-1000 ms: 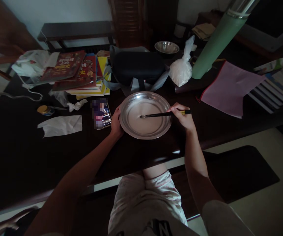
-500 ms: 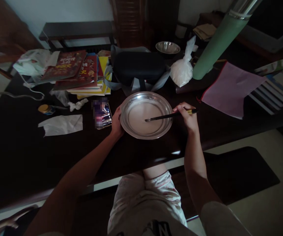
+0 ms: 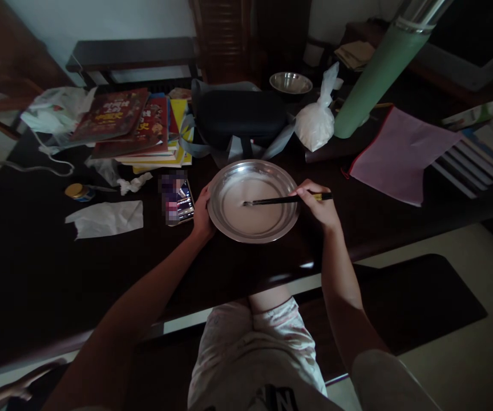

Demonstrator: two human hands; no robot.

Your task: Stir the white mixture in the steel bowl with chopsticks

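Note:
A shiny metal bowl (image 3: 225,229) with whitish liquid (image 3: 255,220) in it stands on the dark table in front of me. My left hand (image 3: 203,211) grips its left rim, thumb side toward me and fingers partly hidden behind the wall. Dark chopsticks (image 3: 276,200) with gold-marked ends are pinched in my right hand (image 3: 318,202) over the bowl's right rim. Their tips dip into the liquid left of the middle. A lit phone (image 3: 182,200), partly blurred out, lies just left of my left hand.
Behind the bowl sits a black case (image 3: 242,117) with grey straps. A tied bag of white powder (image 3: 315,125) and a green cylinder (image 3: 370,80) stand right of it. Books (image 3: 118,123), a small jar (image 3: 79,192) and tissue (image 3: 105,219) lie left; a pink mesh pouch (image 3: 400,154) lies right.
My right hand has shifted left with the chopsticks, and their tips have moved left through the liquid. My left hand keeps its hold on the bowl.

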